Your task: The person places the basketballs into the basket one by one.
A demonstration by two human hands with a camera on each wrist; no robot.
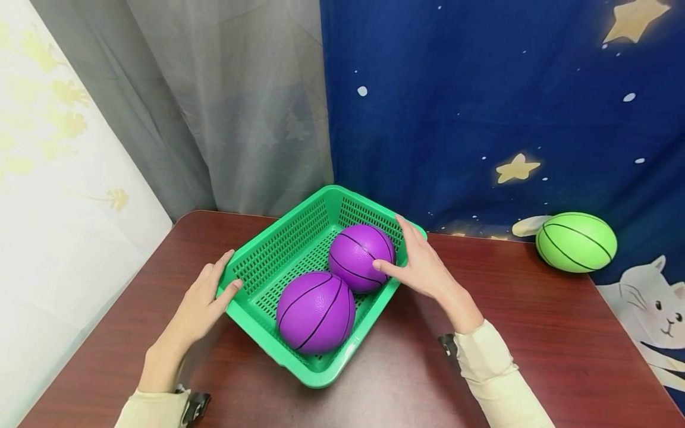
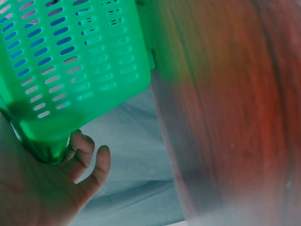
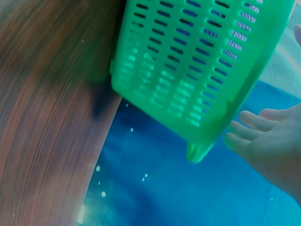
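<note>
A green plastic basket (image 1: 289,238) with slotted walls sits on the table, turned at an angle. Inside it are two purple balls with black lines: the nearer ball (image 1: 316,312) and the farther ball (image 1: 362,257). With its thumb over the rim and fingers outside, my left hand (image 1: 202,300) grips the basket's left corner. In the left wrist view, the left hand's fingers (image 2: 83,157) curl by that corner. Near the basket's right rim, my right hand (image 1: 428,267) has extended fingers; its thumb overlaps the farther ball. The right wrist view shows its fingers (image 3: 244,129) beside the rim, loosely straight.
On the table's far right edge stands a lime green ball (image 1: 576,242) with black lines. The reddish-brown table (image 1: 514,297) backs onto a grey curtain (image 1: 257,107) and a blue starry curtain (image 1: 428,119). A pale patterned cloth (image 1: 64,208) hangs at the left.
</note>
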